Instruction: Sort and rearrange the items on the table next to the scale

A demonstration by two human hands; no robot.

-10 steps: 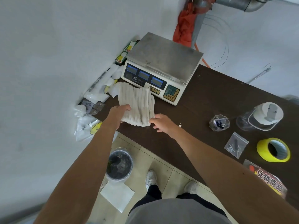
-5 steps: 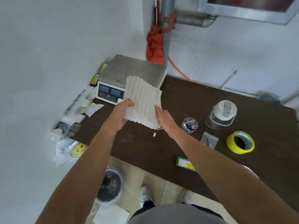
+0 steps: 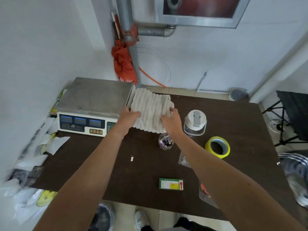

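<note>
— What lay around the cloth on the table [image 3: 100,164]?

— The ribbed white cloth [image 3: 151,110] sat at the table's back edge, its left side touching the right flank of the electronic scale [image 3: 93,105]. Just right of it stood a clear jar with a white lid [image 3: 195,122]. In front, near the right wrist, lay a small clear bag of dark parts [image 3: 164,142]. A roll of yellow tape [image 3: 217,147] sat further right, well apart from the cloth, and a green and white box [image 3: 171,184] lay near the front edge.

— And the hands?

— The left hand [image 3: 128,116] gripped the cloth's near left corner; the right hand [image 3: 171,119] was closed on its near right edge. The two hands were apart, one at each side.

— Which way did the cloth run?

— Its ribs ran from the near edge toward the wall, leaning a little left. Whether it lay fully flat on the table I could not tell.

— Anything blocking?

— The right forearm crossed over a clear packet of screws [image 3: 183,160].
</note>
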